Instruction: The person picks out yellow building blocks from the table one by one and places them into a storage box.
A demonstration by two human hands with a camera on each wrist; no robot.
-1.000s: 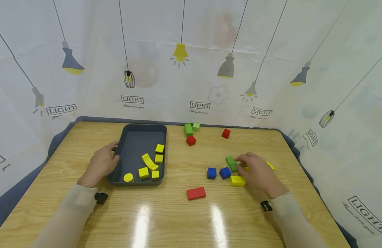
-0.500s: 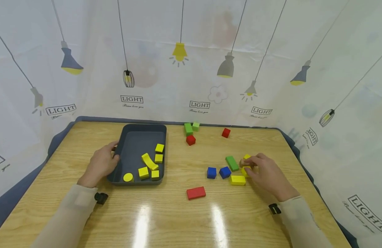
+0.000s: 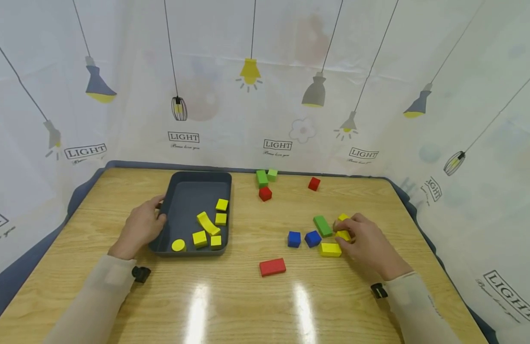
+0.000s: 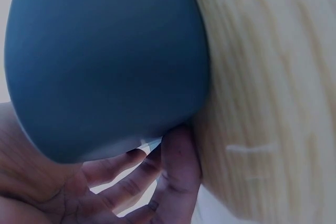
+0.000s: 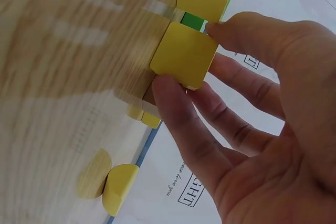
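Observation:
My left hand [image 3: 138, 228] grips the left side of a dark grey tray [image 3: 189, 198], fingers against its outer wall [image 4: 110, 66] in the left wrist view. Several yellow blocks [image 3: 199, 239] lie along the tray's right side and front. Over at the right, my right hand [image 3: 370, 246] pinches a yellow block [image 5: 184, 56] between thumb and fingertips, low over the table. Close around it are a yellow rectangular block [image 3: 331, 250], a green block [image 3: 323, 226], a brown block [image 5: 149, 97] partly hidden by a finger, and a further yellow block [image 3: 343, 217].
Two blue cubes [image 3: 294, 239] sit left of the right hand, and a red rectangular block [image 3: 272, 267] lies nearer me. Green blocks [image 3: 262, 178] and red cubes [image 3: 265, 193] stand at the back. A rounded yellow block [image 5: 119, 188] shows in the right wrist view.
The right hand has shifted right, away from the green block, and its fingers have come together on a yellow block. The left hand and the tray have stayed in place.

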